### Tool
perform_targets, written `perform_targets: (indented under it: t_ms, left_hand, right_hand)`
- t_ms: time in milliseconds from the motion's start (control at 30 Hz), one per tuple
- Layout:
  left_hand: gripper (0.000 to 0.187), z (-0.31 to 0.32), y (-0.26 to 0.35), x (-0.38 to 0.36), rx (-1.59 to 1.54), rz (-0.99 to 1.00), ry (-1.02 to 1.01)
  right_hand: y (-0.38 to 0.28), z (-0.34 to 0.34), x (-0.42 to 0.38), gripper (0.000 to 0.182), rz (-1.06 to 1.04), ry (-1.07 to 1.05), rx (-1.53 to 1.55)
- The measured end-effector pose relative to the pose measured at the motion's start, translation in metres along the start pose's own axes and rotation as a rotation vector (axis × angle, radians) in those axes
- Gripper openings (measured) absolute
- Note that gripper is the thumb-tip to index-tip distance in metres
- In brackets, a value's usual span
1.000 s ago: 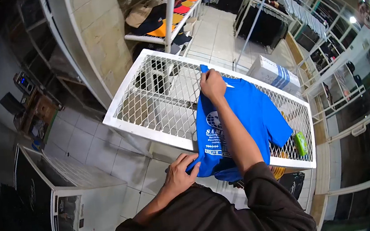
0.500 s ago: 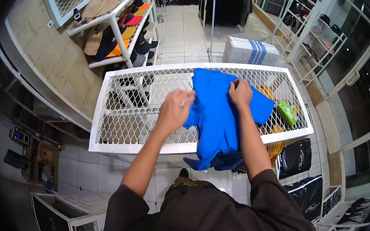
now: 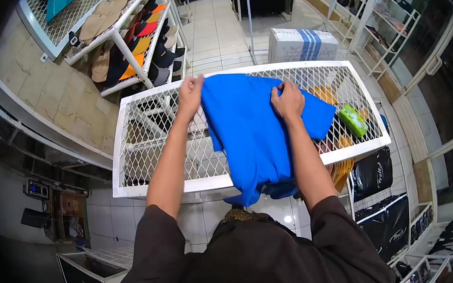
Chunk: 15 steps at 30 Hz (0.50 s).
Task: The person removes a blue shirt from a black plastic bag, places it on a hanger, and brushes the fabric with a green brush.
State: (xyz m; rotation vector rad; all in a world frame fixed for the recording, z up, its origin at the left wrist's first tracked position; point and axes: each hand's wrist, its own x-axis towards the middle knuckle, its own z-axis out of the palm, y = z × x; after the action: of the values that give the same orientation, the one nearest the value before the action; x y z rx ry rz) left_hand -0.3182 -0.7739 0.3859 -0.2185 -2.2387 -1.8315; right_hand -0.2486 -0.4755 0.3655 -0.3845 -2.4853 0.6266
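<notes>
A blue shirt lies over the white mesh table, its lower end hanging past the front edge. One sleeve-like part spreads out to the right. At the far left corner of the cloth, my left hand is closed with the fabric edge between its fingers. My right hand pinches the cloth near the base of that sleeve part. To the right of the shirt, a green packet rests on the mesh.
Racks of caps stand on the left behind the table. A white box with blue stripes sits beyond the far edge. Black printed bags are at the lower right, and yellow items show beneath the mesh. Clothes hang farther back.
My left hand has moved left and away from me, drawing the shirt's far left part outward and flatter. My right hand stays on the cloth. The view has shifted slightly.
</notes>
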Motion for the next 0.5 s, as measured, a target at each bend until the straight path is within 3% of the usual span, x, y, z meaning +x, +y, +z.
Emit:
perform_targets:
  t_ms: [67, 133, 200, 267, 300, 333, 400, 467, 500]
  left_hand:
    - [0.026, -0.022, 0.007, 0.019, -0.064, 0.167, 0.143]
    - [0.037, -0.072, 0.011, 0.047, 0.053, 0.16, 0.137]
    - [0.038, -0.113, 0.036, 0.057, 0.424, 0.213, 0.336]
    - [0.037, -0.145, 0.054, 0.054, 0.561, 0.333, 0.397]
    - [0.034, -0.158, 0.057, 0.05, 0.638, 0.235, 0.346]
    - [0.034, -0.162, 0.047, 0.044, 0.638, 0.233, 0.357]
    - [0.034, -0.163, 0.021, 0.01, 0.889, 0.462, 0.358]
    - [0.034, -0.142, 0.038, -0.047, 0.748, 0.421, 0.343]
    - [0.033, -0.135, 0.048, -0.082, 0.63, 0.327, 0.291]
  right_hand:
    - [0.0, 0.0, 0.0, 0.028, 0.027, -0.005, -0.013]
    - [-0.001, 0.0, -0.001, 0.029, 0.014, -0.002, -0.019]
    - [-0.002, -0.002, 0.001, 0.029, 0.036, -0.015, -0.006]
    - [0.002, 0.003, 0.003, 0.03, 0.031, -0.022, -0.012]
    - [0.003, 0.004, 0.002, 0.029, 0.035, -0.018, -0.016]
    - [0.004, 0.005, 0.003, 0.029, 0.04, -0.011, -0.02]
    - [0.009, 0.002, 0.007, 0.036, 0.01, -0.019, -0.033]
    - [0.021, -0.007, 0.015, 0.049, 0.062, -0.286, 0.215]
    - [0.016, -0.031, 0.006, 0.054, 0.084, -0.31, 0.324]
